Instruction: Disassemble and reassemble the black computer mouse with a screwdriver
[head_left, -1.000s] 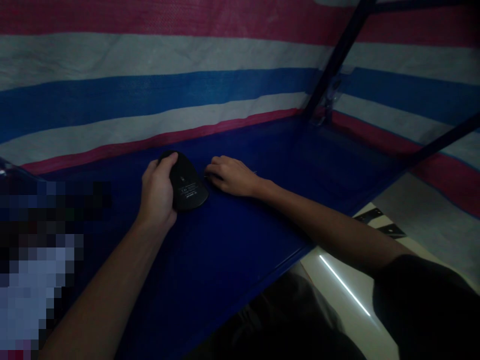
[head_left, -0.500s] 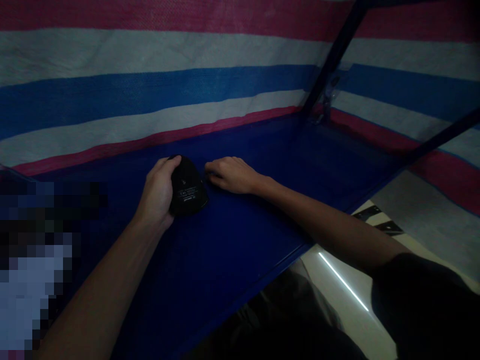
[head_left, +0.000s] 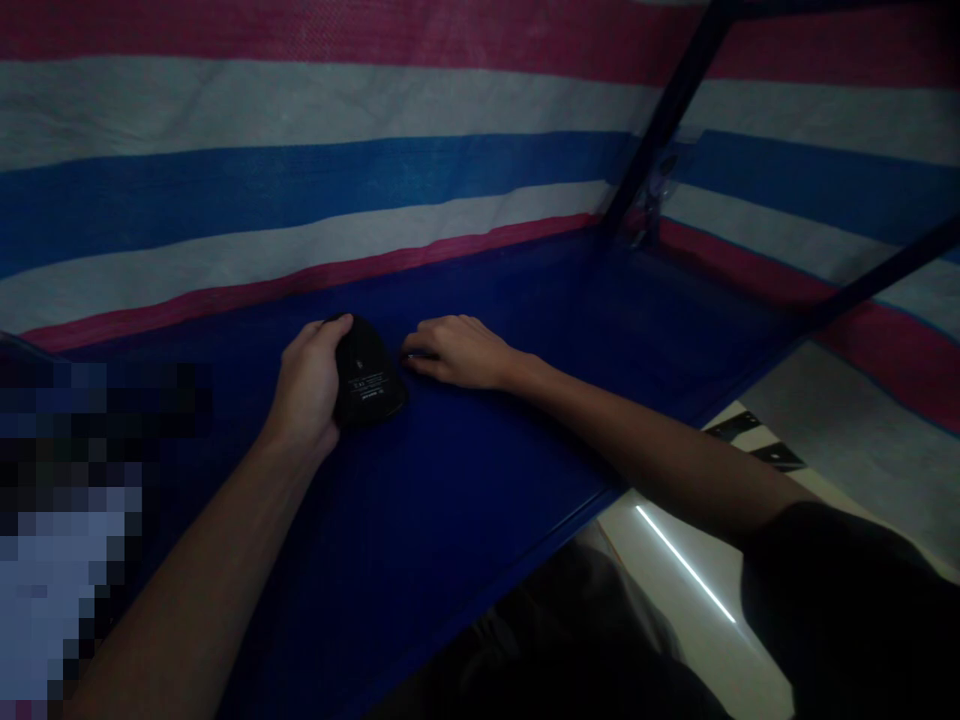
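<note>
My left hand (head_left: 306,385) is closed round the left side of a black, rounded, palm-sized device (head_left: 369,372). Its thumb lies over the top end, and small pale print shows on the face turned up toward me. Just right of the device, my right hand (head_left: 457,350) has its fingers pinched together. A small dark thing with a glint (head_left: 411,354) shows at those fingertips, too small and dim to name. Whether it touches the device I cannot tell. Both hands are over the blue tabletop (head_left: 465,480).
A striped red, white and blue sheet (head_left: 315,190) hangs behind and to the right. A dark post (head_left: 664,120) rises at the far right corner, with a slanting bar (head_left: 885,265) nearby. Lower left is pixelated. Pale floor (head_left: 652,580) shows below the table's front edge.
My left hand and the black device have shifted slightly left. The fingertips of my right hand have also edged left, and the glint between them shows more clearly.
</note>
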